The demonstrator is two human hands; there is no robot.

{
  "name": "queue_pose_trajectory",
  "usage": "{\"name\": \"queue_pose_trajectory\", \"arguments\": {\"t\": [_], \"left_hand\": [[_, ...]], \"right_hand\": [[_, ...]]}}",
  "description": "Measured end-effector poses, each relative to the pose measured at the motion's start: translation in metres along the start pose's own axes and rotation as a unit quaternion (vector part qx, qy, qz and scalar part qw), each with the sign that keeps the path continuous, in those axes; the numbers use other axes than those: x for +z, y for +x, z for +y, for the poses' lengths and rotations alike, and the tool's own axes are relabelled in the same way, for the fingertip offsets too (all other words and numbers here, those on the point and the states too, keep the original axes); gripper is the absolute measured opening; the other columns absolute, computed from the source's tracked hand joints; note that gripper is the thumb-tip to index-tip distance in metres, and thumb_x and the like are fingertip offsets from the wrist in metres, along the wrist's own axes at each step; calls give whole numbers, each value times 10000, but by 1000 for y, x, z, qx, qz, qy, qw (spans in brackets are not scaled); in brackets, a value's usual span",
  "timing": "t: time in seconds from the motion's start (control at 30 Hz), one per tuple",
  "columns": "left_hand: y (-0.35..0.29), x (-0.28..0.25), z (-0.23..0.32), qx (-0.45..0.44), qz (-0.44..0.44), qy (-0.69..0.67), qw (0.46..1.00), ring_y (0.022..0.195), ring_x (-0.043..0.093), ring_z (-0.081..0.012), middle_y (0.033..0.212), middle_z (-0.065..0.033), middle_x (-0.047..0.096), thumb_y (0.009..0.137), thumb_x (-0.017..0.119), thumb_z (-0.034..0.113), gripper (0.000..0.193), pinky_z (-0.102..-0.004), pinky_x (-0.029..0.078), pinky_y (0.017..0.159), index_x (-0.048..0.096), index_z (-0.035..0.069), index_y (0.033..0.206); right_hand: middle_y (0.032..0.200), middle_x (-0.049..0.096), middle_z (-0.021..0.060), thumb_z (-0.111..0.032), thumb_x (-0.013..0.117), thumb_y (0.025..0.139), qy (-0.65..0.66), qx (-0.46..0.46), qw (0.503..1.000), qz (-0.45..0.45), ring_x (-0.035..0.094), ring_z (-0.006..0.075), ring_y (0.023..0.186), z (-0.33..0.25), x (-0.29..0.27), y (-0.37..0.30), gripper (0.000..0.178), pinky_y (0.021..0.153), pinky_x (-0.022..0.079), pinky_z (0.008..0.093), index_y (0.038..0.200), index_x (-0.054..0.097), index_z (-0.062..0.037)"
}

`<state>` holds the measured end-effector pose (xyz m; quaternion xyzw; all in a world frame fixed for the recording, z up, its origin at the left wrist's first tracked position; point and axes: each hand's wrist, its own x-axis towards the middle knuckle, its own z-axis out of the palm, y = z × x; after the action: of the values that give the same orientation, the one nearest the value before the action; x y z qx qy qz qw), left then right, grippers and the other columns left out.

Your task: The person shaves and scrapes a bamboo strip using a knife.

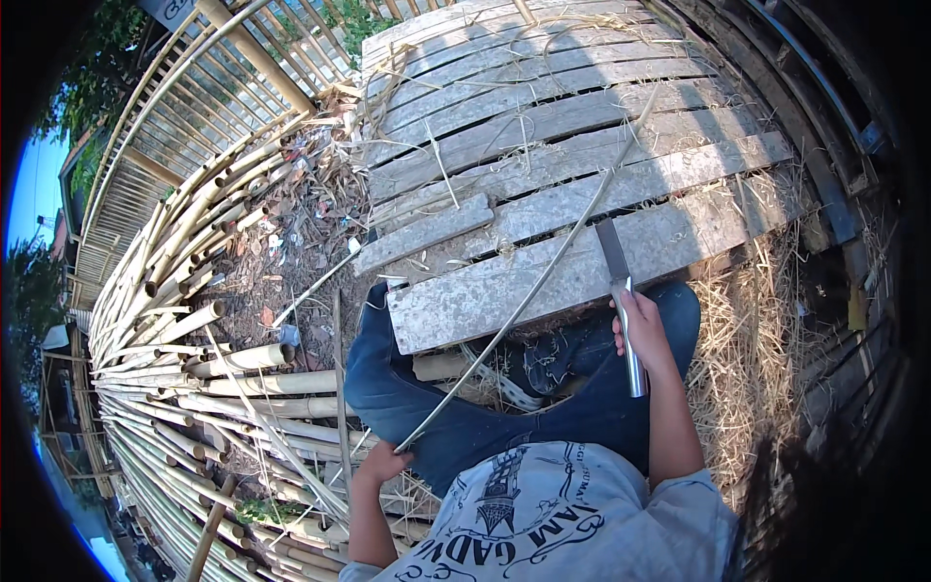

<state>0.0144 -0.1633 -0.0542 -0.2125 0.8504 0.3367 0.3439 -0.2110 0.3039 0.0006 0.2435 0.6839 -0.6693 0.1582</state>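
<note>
My left hand (380, 464), beside my left thigh, is closed around the near end of a long thin bamboo strip (608, 178). From there the strip slants up across my lap and over the pale plank platform (436, 315), its far end over the boards. My right hand (642, 328) grips a knife (613, 250) by its shiny metal tube handle, above my right knee. The dark, straight blade points away from me, over the platform's near board and just right of the strip. Blade and strip are apart.
Many cut bamboo poles (242, 383) lie piled on the left. A short loose board (427, 233) rests at the platform's left edge. Straw and shavings (732, 354) cover the ground to the right. Behind the pile stands a bamboo fence (184, 116).
</note>
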Motion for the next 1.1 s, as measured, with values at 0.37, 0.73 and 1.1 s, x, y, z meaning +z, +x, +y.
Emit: {"name": "queue_pose_trajectory", "arguments": {"t": [0.37, 0.73, 1.1], "left_hand": [[14, -1, 0, -91, -107, 89, 986, 950, 663, -313, 1016, -225, 695, 738, 691, 308, 536, -387, 505, 864, 643, -59, 1126], [35, 4, -32, -103, -114, 118, 981, 1021, 659, -365, 1053, -261, 686, 722, 671, 339, 585, -390, 498, 897, 644, -94, 1115], [29, 8, -25, -85, -62, 110, 988, 828, 675, -297, 867, -209, 703, 723, 684, 290, 464, -393, 510, 772, 677, -92, 987]], "right_hand": [[612, 540, 63, -396, 467, 1006, -180, -43, 982, -34, 549, 158, 430, -46, 2, 90, 443, 378, 459, 316, 887, 538, 25], [621, 494, 41, -428, 465, 1008, -172, 34, 977, -122, 509, 128, 428, -24, 22, 60, 439, 353, 436, 298, 883, 487, -8], [579, 480, 19, -482, 473, 996, -131, 97, 972, -168, 492, 114, 416, 3, 42, 31, 474, 363, 425, 285, 862, 489, -28]]}}
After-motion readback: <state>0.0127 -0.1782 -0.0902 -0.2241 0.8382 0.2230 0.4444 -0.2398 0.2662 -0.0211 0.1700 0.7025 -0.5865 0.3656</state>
